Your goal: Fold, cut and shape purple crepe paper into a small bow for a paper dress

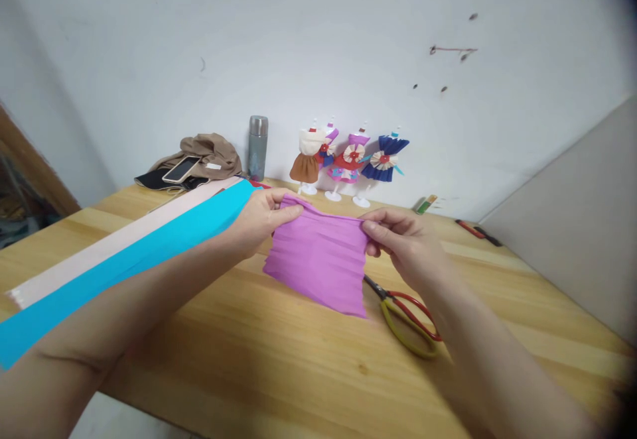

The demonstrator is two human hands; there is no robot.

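A piece of purple crepe paper (318,256), finely wrinkled, hangs between my two hands above the table. My left hand (263,219) pinches its upper left corner between thumb and fingers. At the upper right corner, my right hand (395,235) grips it the same way. The top edge looks folded over into a narrow band and sags slightly in the middle. Below my right hand lie scissors (405,323) with one red and one yellow-green handle; their blades are partly hidden behind the paper. Under my left forearm stretches a long blue paper strip (164,247).
A pale pink strip (124,237) lies beside the blue one. Along the wall stand a thermos (257,150) and several small dress forms in paper dresses (381,160). A brown cap (213,150) with a phone (182,169) lies back left; a red-and-black tool (478,232) lies at right.
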